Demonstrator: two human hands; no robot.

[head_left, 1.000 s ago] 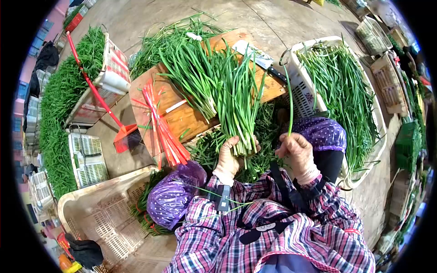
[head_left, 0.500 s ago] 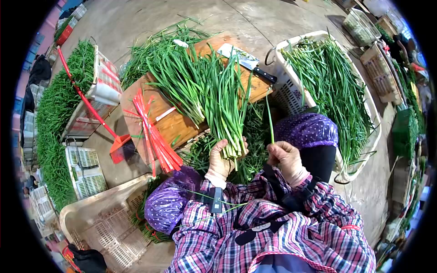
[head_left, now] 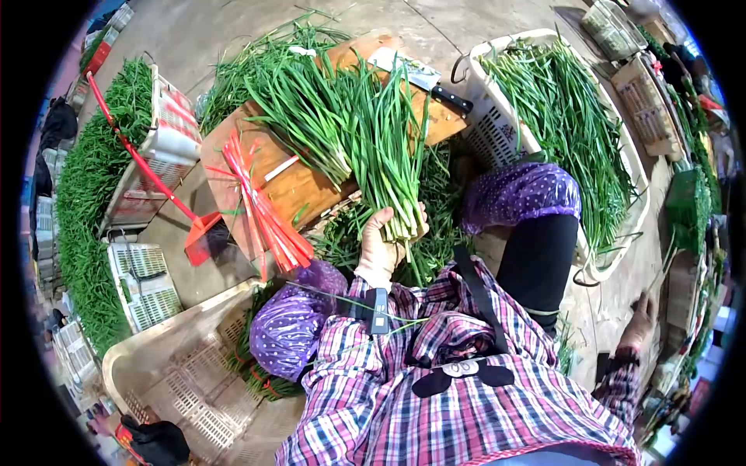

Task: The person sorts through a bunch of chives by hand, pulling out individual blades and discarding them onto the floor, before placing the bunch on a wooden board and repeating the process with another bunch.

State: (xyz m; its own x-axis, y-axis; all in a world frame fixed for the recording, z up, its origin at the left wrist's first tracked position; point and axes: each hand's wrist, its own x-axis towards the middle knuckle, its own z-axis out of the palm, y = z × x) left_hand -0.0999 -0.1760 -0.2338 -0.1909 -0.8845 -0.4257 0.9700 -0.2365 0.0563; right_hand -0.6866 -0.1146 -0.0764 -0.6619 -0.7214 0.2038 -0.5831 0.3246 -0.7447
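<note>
My left hand [head_left: 381,250] is wrapped round the white lower ends of a bunch of long green stalks [head_left: 388,179], whose leaves fan out over a wooden board [head_left: 299,203]. Another bunch [head_left: 322,144] lies just left of it on the board. My right hand [head_left: 639,322] is stretched far out to the right, low over the floor, with its fingers extended and nothing visible in them. Red strips [head_left: 268,225] lie on the left of the board. A knife [head_left: 451,99] with a black handle rests at its back right.
A white crate [head_left: 536,144] of green stalks stands on the right, beside my covered knee. An open crate [head_left: 128,357] sits at the lower left, with a red dustpan [head_left: 203,233] beyond it. More filled crates [head_left: 175,116] line the left side.
My right hand has moved from beside the bunch, where it pinched a single stalk, far out to the right. That stalk no longer shows in it. My left hand keeps its hold.
</note>
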